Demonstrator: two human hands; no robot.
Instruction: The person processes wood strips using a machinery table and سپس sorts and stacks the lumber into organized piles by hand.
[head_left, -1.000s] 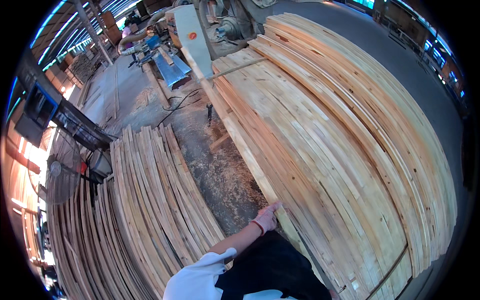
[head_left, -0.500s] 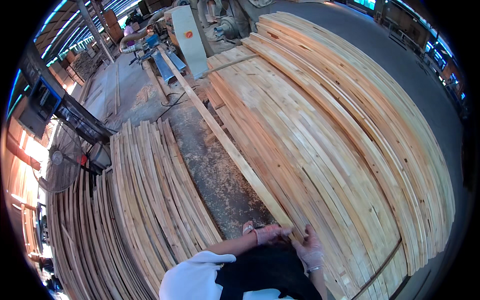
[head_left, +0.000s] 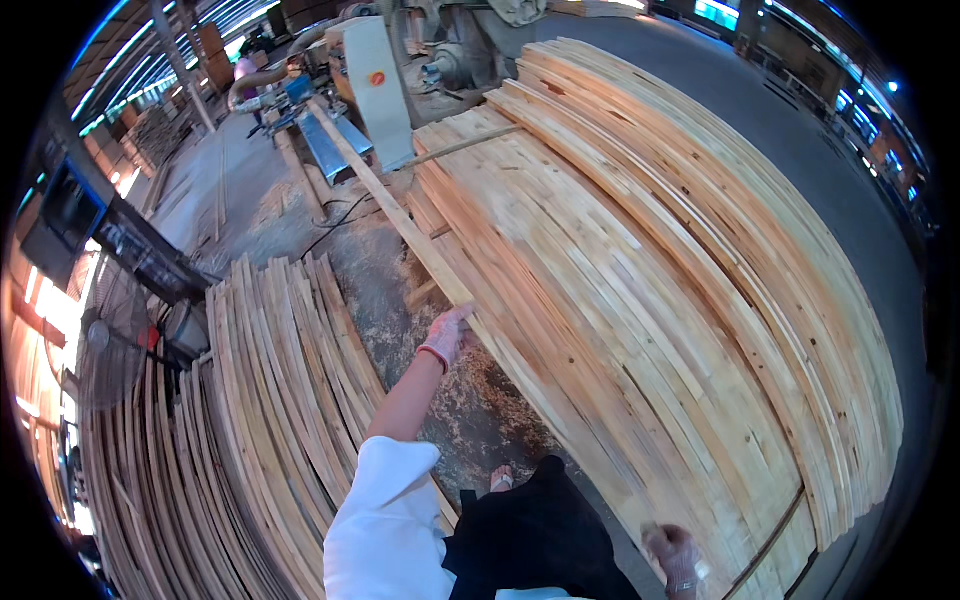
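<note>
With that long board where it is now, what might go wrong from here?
The left hand grips the long board partway along; the blurred right hand may not be steadying it, so it could twist. Its far end lies over the blue machine table and might slide sideways. Wood shavings litter the floor near the foot, so footing could be slippery.

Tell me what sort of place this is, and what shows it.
Probably a woodworking shop or lumber mill: there is a broad stack of pale boards, a blue metal machine table and scattered wood shavings.
</note>
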